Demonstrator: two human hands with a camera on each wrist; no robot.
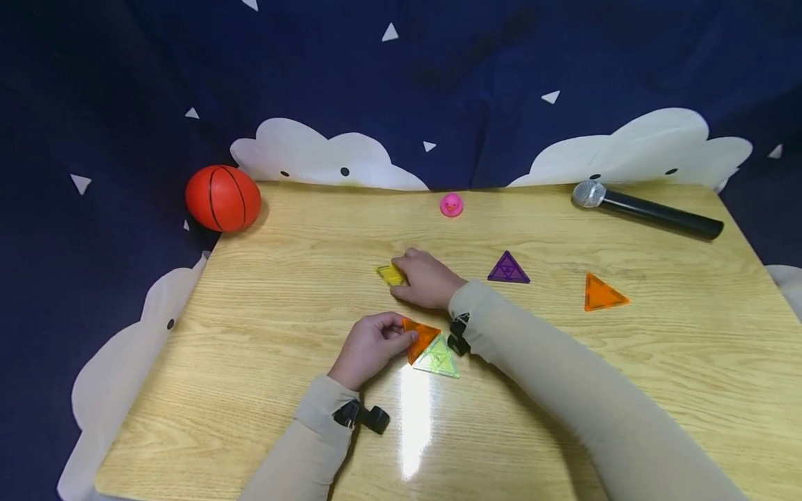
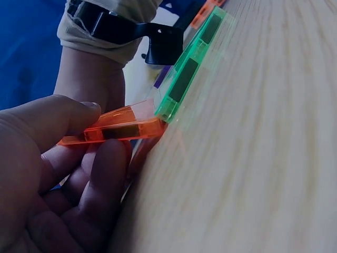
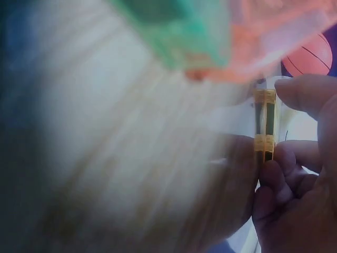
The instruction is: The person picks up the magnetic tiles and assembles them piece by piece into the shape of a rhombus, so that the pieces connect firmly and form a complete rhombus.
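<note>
My left hand [image 1: 371, 348] pinches an orange triangular magnetic tile [image 1: 420, 338] between thumb and fingers. In the left wrist view, the orange tile [image 2: 118, 128] is tilted up, its corner right at the end of a green tile [image 2: 185, 74]. From the head, that clear green triangle [image 1: 438, 360] lies at the orange tile's lower right. Farther forward, my right hand [image 1: 428, 280] grips a yellow magnetic tile [image 1: 390, 275] low over the table, partly covering it. The right wrist view shows the yellow tile [image 3: 265, 122] edge-on, with thumb and curled fingers at its edge.
On the wooden table [image 1: 282, 278] lie a purple triangle tile [image 1: 508, 268] and another orange triangle tile [image 1: 603, 293] to the right. Along the back are a red ball [image 1: 223, 199], a pink toy duck [image 1: 451, 204] and a microphone [image 1: 651, 210]. A dark blue curtain [image 1: 351, 69] hangs behind.
</note>
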